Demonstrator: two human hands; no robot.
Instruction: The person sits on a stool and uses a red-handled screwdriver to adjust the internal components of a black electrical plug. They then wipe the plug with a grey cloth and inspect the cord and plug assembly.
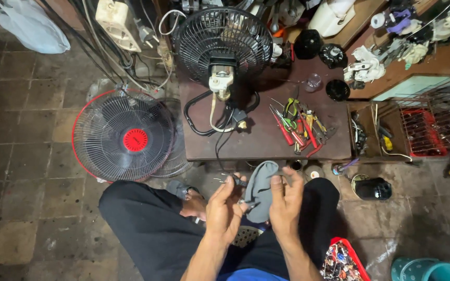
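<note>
Two hands, left hand (224,211) fingers clamped on wires (228,180), right hand (286,200) fingers gripping grey cover (260,188), two fans (222,44).

The low table (266,140) carries the caged fan (222,44) at its rear left corner, with the fan's cord (220,130) running toward the front edge, and the pile of hand tools (300,127) near the right edge. The fan guard (125,136) stands on the floor just beside the table's left edge. The left hand (224,211) and right hand (286,203) sit before the front edge, with the grey fan blade (260,187) between them.
</note>
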